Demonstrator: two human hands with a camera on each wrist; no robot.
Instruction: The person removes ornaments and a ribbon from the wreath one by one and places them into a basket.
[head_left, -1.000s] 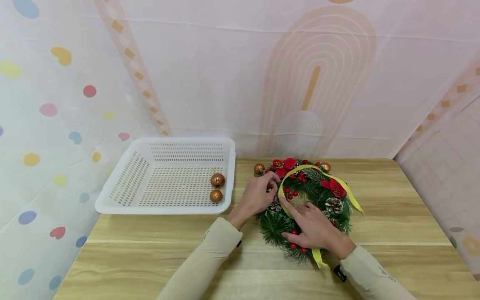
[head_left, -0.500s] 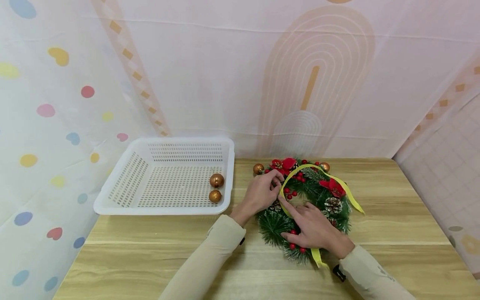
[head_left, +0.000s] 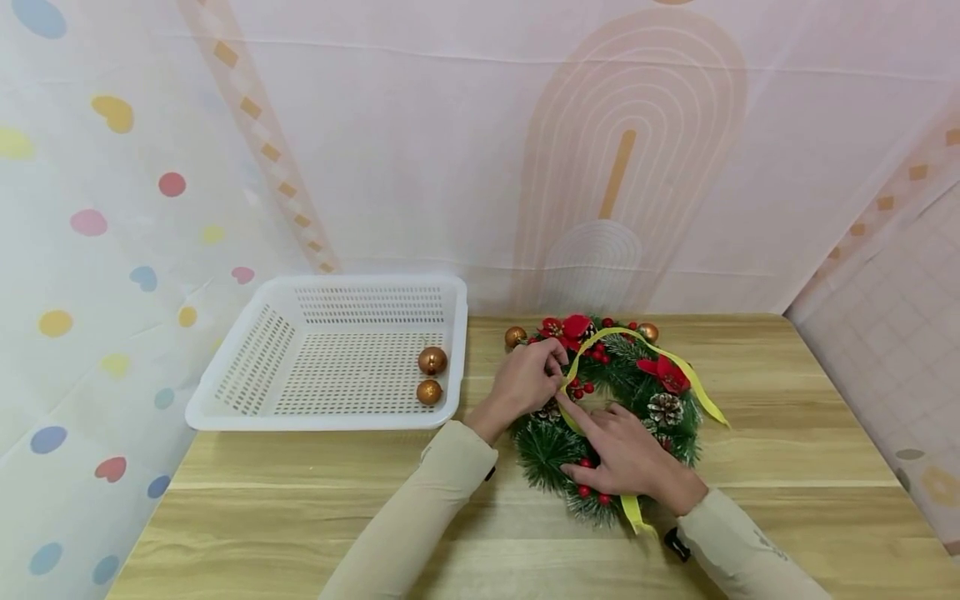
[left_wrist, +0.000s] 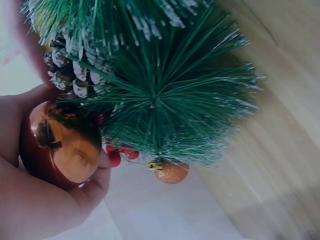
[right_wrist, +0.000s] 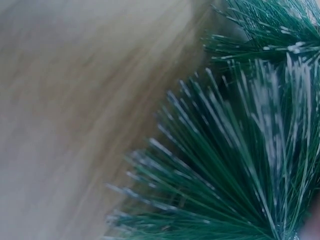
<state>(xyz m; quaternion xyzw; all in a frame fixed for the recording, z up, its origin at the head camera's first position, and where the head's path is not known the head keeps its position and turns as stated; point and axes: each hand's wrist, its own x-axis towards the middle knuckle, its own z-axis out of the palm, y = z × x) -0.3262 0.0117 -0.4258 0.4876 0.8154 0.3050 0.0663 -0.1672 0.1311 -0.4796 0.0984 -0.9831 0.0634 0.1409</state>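
Observation:
A green wreath with red flowers, berries and pine cones lies on the table, a yellow ribbon looped over it. At its left side my left hand curls its fingers around a shiny copper Christmas ball, which that hand hides in the head view. The left fingertips are close to the ribbon; whether they also pinch it cannot be told. My right hand lies across the wreath's centre and front, its index finger straight and touching the ribbon's inner edge beside the left hand.
Left of the wreath stands a white perforated basket holding a shiny copper ball and a glittery one. Another ball sits at the wreath's back left, and one more at its back right. A patterned cloth hangs behind the table.
My left hand has shifted slightly right, its fingertips now closer to the ribbon and the right index finger. My right hand and the wreath stay nearly still.

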